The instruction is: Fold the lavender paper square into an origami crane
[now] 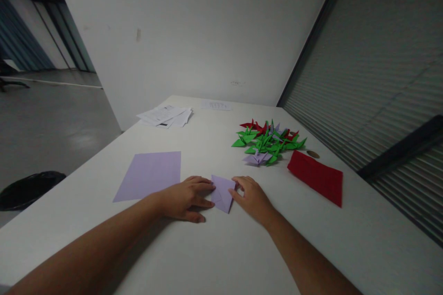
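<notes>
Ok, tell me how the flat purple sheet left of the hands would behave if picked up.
The purple sheet looks like thin paper, so it would probably feel light and bend. Lying flat on the table, it may slide if pushed.

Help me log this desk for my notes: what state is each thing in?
Small lilac paper: folded, between left hand and right hand
Large lilac sheet: unfolded, flat
Paper birds: folded, heaped together
Red paper: lying flat
White papers: loosely overlapping
Blinds: lowered
</notes>
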A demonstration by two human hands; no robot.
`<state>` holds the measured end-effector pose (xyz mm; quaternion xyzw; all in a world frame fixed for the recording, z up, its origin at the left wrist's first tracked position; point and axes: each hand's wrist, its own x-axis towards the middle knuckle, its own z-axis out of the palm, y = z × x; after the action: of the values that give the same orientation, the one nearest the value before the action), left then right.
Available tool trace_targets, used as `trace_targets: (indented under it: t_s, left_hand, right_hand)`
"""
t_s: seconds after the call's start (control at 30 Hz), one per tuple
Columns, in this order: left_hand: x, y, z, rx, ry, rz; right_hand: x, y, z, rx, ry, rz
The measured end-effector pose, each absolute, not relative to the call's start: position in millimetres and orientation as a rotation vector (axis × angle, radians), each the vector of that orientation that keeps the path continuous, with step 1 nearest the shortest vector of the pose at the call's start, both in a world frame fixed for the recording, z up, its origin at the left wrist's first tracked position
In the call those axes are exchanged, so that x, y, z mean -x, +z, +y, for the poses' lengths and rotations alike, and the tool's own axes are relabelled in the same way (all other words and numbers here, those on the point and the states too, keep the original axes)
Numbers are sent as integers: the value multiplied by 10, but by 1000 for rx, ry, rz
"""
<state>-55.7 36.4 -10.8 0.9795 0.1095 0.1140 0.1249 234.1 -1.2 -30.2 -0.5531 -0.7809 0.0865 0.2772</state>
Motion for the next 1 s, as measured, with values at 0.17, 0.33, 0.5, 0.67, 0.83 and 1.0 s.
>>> trace_targets:
  t_s: [0.17, 0.33, 0.5, 0.67, 0.83, 1.0]
  left_hand:
    - [507, -73, 297, -2832, 308, 298]
    - [455, -53, 241, -2810, 378, 293]
    - [448, -37, 217, -2849, 380, 349]
    - [499, -86, 243, -2851, 316, 412]
    - [497, -97, 260, -2800, 249, 482]
    - [495, -84, 260, -2770, 230, 514]
  right_hand:
    - [-2333, -292, -8, 1483, 270, -2098]
    - [-2324, -313, -5, 1446, 293, -2102]
    - [-2317, -319, -19, 1351, 326, -2104]
    - [-2304, -304, -45, 1261, 387, -2098]
    - [-2301, -320, -68, 1227, 401, -2076]
    - [-2283, -309, -75, 1223, 420, -2067]
